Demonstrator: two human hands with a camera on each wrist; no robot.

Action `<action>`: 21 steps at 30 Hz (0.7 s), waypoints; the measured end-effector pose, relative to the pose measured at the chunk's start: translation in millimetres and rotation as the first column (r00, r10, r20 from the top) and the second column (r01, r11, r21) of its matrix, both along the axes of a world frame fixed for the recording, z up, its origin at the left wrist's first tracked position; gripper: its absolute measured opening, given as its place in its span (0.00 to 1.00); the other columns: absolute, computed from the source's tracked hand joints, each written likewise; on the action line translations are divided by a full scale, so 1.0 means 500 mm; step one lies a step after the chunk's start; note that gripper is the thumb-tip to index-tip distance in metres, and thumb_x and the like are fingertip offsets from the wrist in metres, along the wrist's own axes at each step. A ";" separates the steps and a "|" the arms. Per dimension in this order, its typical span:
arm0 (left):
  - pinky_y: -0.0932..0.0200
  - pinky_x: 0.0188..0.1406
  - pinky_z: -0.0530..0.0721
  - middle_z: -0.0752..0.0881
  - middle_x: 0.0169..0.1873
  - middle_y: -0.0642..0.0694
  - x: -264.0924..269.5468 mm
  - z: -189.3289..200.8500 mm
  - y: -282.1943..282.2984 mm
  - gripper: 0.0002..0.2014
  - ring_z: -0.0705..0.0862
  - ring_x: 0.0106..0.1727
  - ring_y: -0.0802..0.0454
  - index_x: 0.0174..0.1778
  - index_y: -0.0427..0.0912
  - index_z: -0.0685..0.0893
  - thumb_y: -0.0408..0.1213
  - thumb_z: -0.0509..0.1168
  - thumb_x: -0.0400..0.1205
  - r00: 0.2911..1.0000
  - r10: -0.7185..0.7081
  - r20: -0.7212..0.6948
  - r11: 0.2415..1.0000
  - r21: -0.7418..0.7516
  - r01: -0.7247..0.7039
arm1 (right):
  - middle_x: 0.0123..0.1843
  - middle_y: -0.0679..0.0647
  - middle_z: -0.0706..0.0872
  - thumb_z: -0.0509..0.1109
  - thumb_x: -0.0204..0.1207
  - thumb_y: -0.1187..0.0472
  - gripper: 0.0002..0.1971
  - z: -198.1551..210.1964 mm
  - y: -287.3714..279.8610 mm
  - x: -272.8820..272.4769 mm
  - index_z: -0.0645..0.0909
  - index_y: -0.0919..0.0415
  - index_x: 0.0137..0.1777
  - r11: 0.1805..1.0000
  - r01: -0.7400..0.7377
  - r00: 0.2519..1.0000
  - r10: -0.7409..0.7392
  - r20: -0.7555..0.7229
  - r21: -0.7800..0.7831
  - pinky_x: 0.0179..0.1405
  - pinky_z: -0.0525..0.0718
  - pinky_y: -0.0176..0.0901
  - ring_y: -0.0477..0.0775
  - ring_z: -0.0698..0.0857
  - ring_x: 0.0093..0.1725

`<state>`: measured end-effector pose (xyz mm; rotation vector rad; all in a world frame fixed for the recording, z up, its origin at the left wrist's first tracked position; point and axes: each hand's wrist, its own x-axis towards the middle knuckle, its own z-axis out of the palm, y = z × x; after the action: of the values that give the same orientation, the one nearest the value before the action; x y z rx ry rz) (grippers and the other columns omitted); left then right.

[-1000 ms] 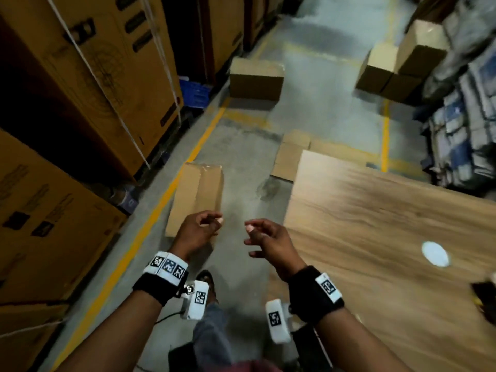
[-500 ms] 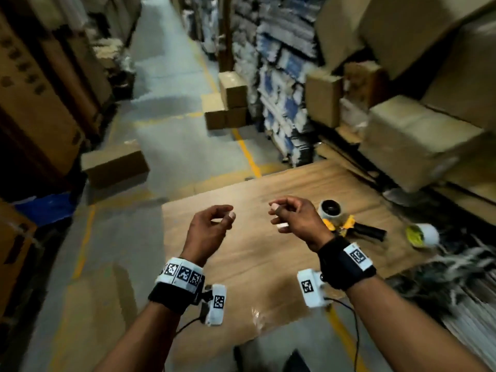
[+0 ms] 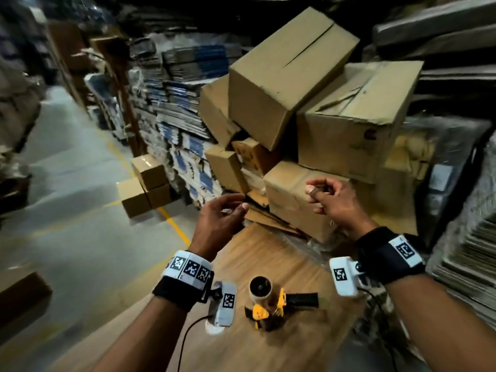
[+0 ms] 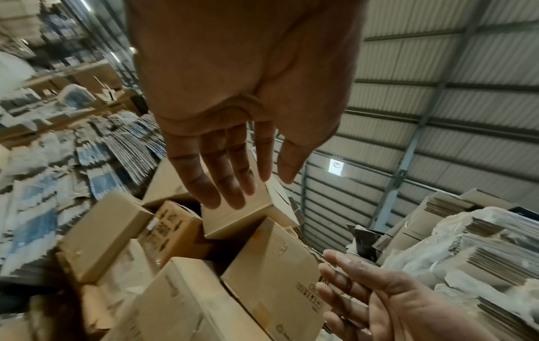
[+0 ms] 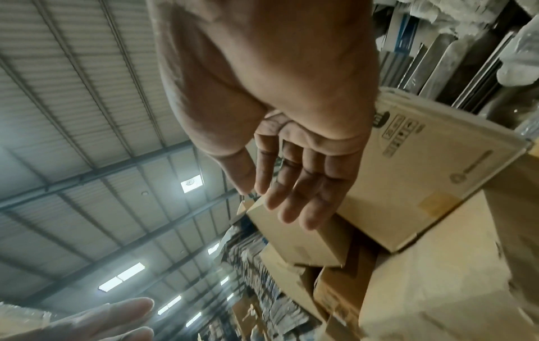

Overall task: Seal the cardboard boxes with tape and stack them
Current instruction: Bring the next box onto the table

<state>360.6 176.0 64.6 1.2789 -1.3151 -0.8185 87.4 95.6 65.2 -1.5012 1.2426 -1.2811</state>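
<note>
A jumbled pile of brown cardboard boxes [image 3: 290,76] rises beyond the far end of the wooden table [image 3: 268,261]. My left hand [image 3: 233,208] and right hand [image 3: 319,191] hang in the air in front of the pile, both empty with relaxed fingers. The right hand is just before a low box [image 3: 292,194]. In the left wrist view the left hand's fingers [image 4: 227,180] are spread over the boxes [image 4: 262,276]. The right wrist view shows the right hand [image 5: 294,191] likewise empty near a printed box [image 5: 423,175]. A yellow and black tape dispenser [image 3: 271,304] lies on the table between my wrists.
Three small boxes [image 3: 146,183] are stacked on the grey floor at left, beside a yellow floor line [image 3: 174,226]. Flattened cartons [image 3: 182,108] fill the racks behind. More flat cardboard [image 3: 469,264] is piled at the right. A brown box [image 3: 21,294] sits at lower left.
The view has swung right from the aisle floor across the table to the box pile. Both hands stayed empty and moved up toward the boxes, with the tape dispenser now below them.
</note>
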 end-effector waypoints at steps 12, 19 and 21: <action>0.50 0.59 0.90 0.85 0.65 0.47 -0.261 0.203 -0.534 0.32 0.86 0.65 0.51 0.76 0.54 0.81 0.57 0.80 0.77 0.987 0.158 0.011 0.941 -0.303 -0.147 | 0.64 0.49 0.85 0.71 0.81 0.44 0.13 0.165 -0.368 -0.276 0.85 0.44 0.63 0.730 0.372 0.837 -0.531 -0.133 -0.574 0.60 0.78 0.45 0.54 0.82 0.64; 0.43 0.69 0.81 0.66 0.77 0.38 -0.106 0.388 -0.724 0.49 0.75 0.74 0.35 0.81 0.56 0.70 0.70 0.78 0.66 0.789 0.614 -0.002 0.767 -0.235 -0.598 | 0.60 0.45 0.87 0.75 0.82 0.45 0.17 0.233 -0.461 -0.119 0.82 0.45 0.68 0.863 0.182 0.980 -0.197 0.018 -0.471 0.51 0.91 0.46 0.39 0.87 0.53; 0.32 0.69 0.83 0.62 0.81 0.41 -0.062 0.410 -0.756 0.58 0.73 0.77 0.32 0.83 0.60 0.67 0.75 0.78 0.56 0.783 0.622 0.020 0.777 -0.135 -0.614 | 0.63 0.47 0.86 0.74 0.81 0.42 0.22 0.231 -0.491 -0.064 0.79 0.45 0.72 0.940 0.098 0.995 -0.088 0.044 -0.326 0.55 0.91 0.53 0.42 0.87 0.54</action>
<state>329.5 -202.1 269.4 1.5231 -0.8739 -0.2227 55.4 -150.1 180.8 -1.6628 1.1316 -1.6306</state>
